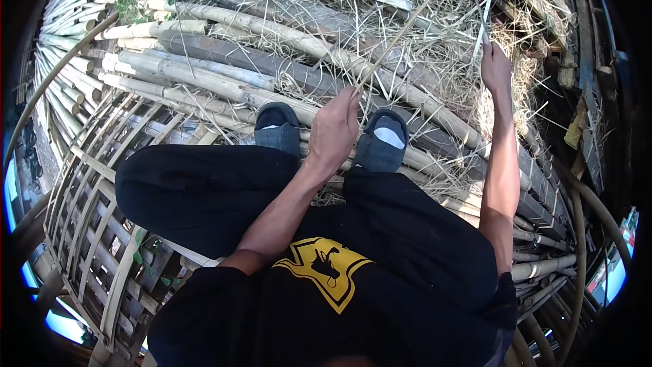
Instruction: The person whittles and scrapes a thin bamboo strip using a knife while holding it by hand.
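Sandals (278, 139) first, since everything's easiest to place off them: you've got two, dark, one on each foot, a bit apart. Your left hand (334, 128) is in the gap between them, fingers closed on one thin strip (402, 32) that runs off beyond the sandals and to the right. Your right hand (496, 68) is well over to the right of the sandals and farther out, clamped on one long narrow pale piece (487, 3) pointing away from you; can't tell if that's a strip or a blade. So two hands, well apart, one long skinny thing in each. Bamboo poles (272, 27) lie under and past the sandals, way too many to count, and loose straw-like shavings (435, 54) cover a good bit of them, mostly beyond and to the right. One slatted lattice (95, 231) sits left of the sandals, and another pile of pole ends (71, 92) is farther out past it. Your dark trousers (421, 231) block a chunk of whatever's on the near side of the sandals, tbh.
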The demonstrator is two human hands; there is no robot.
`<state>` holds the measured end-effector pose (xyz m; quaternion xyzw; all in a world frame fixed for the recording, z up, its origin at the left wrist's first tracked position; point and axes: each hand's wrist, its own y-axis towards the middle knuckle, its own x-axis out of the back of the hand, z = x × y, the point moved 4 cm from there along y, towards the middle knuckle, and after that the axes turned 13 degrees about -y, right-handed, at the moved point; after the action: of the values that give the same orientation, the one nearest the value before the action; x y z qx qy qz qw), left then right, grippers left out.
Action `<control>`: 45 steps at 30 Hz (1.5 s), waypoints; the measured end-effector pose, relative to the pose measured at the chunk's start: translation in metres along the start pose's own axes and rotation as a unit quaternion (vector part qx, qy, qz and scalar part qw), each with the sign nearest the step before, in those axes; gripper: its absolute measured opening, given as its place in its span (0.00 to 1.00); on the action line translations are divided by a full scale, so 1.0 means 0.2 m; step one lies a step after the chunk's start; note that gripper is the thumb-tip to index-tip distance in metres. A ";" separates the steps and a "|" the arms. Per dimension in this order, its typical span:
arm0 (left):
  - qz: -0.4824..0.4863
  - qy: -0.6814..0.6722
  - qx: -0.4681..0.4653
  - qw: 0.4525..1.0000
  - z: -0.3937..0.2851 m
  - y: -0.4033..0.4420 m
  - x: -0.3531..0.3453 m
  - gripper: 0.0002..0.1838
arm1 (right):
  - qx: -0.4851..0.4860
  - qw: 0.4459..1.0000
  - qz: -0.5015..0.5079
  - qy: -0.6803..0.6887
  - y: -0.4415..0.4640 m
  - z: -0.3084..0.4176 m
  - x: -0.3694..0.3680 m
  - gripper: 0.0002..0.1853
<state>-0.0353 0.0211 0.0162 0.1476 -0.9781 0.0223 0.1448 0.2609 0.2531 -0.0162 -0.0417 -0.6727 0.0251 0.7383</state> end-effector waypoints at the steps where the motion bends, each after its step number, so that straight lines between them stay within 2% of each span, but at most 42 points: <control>1: 0.000 0.003 -0.004 1.000 0.00 0.01 0.00 0.07 | -0.028 0.998 -0.018 0.059 0.00 -0.04 0.08 0.28; 3: 0.037 0.007 0.033 0.999 0.01 0.02 -0.02 0.07 | -0.002 0.991 -0.070 0.113 -0.06 -0.05 0.16 0.26; 5: 0.024 -0.026 0.040 0.999 0.04 0.03 -0.03 0.09 | 0.020 0.986 -0.030 0.163 -0.16 0.04 0.16 0.24; 6: 0.054 -0.041 0.086 0.994 0.05 0.03 -0.04 0.09 | 0.035 0.984 0.021 0.172 -0.22 0.12 0.16 0.26; 8: 0.081 -0.071 0.150 0.983 0.08 0.01 -0.06 0.12 | 0.117 0.979 0.062 0.153 -0.32 0.25 0.11 0.24; 9: 0.079 -0.069 0.149 0.983 0.09 0.02 -0.06 0.12 | 0.179 0.975 0.040 0.126 -0.37 0.34 0.10 0.22; 11: 0.095 -0.082 0.170 0.977 0.10 0.02 -0.06 0.12 | 0.208 0.965 0.116 0.110 -0.48 0.53 0.14 0.21; 15: 0.083 -0.076 0.147 0.983 0.10 0.01 -0.05 0.12 | 0.254 0.955 0.136 0.078 -0.59 0.65 0.10 0.19; 18: 0.050 -0.006 0.100 0.994 0.08 0.02 -0.03 0.11 | 0.278 0.951 0.127 0.054 -0.59 0.66 0.08 0.18; 20: 0.042 0.102 0.031 0.993 0.06 0.02 0.00 0.11 | 0.292 0.948 0.121 0.026 -0.57 0.63 0.09 0.18; 22: 0.052 0.114 0.042 0.991 0.06 0.01 0.00 0.11 | 0.270 0.958 0.096 -0.023 -0.47 0.53 0.04 0.20; 24: 0.059 0.121 0.051 0.990 0.04 -0.01 -0.01 0.11 | 0.107 0.990 0.067 -0.059 -0.22 0.25 0.03 0.22; 25: 0.049 0.065 0.056 0.995 0.03 -0.03 -0.02 0.11 | 0.083 0.993 0.046 -0.076 -0.06 0.01 -0.02 0.25; 26: 0.041 0.013 0.061 0.997 0.03 -0.03 -0.01 0.11 | 0.036 0.998 0.021 -0.046 -0.01 -0.14 0.04 0.27; 27: 0.041 0.016 0.058 0.997 0.01 -0.01 0.01 0.11 | -0.011 1.000 -0.005 -0.015 0.02 -0.21 0.12 0.28; 29: 0.081 -0.060 0.167 0.981 0.02 0.02 0.00 0.12 | -0.026 0.996 -0.044 0.078 -0.04 -0.20 0.23 0.30; 30: 0.069 -0.109 0.173 0.976 0.07 0.02 -0.03 0.14 | -0.013 0.992 -0.049 0.113 -0.07 -0.17 0.24 0.29; 31: 0.071 -0.114 0.177 0.975 0.11 0.02 -0.05 0.14 | 0.011 0.985 -0.031 0.168 -0.13 -0.08 0.24 0.24; 32: 0.090 -0.179 0.219 0.955 0.15 0.01 -0.07 0.15 | 0.059 0.981 -0.030 0.181 -0.20 0.02 0.23 0.24; 33: 0.105 -0.240 0.258 0.930 0.17 0.00 -0.09 0.16 | 0.047 0.980 0.045 0.189 -0.30 0.16 0.24 0.23; 35: 0.115 -0.241 0.269 0.925 0.14 0.00 -0.07 0.18 | 0.179 0.966 0.105 0.154 -0.44 0.40 0.17 0.20; 37: 0.135 -0.267 0.320 0.899 0.15 0.00 -0.06 0.18 | 0.294 0.936 0.147 0.128 -0.59 0.60 0.12 0.19; 39: 0.134 -0.270 0.312 0.901 0.17 -0.01 -0.07 0.18 | 0.324 0.928 0.149 0.105 -0.70 0.69 0.06 0.18; 42: 0.114 -0.224 0.250 0.935 0.18 0.01 -0.06 0.17 | 0.376 0.912 0.141 0.079 -0.77 0.73 0.01 0.15; 44: 0.094 -0.107 0.169 0.975 0.15 0.01 -0.05 0.17 | 0.385 0.912 0.126 0.059 -0.74 0.72 0.02 0.16; 45: 0.092 -0.109 0.170 0.975 0.14 0.02 -0.04 0.17 | 0.391 0.912 0.115 0.040 -0.73 0.71 0.02 0.16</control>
<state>-0.0356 0.0243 -0.0123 0.0806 -0.9793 0.1857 0.0075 0.1170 0.1117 0.0141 0.1720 -0.5693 0.3693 0.7141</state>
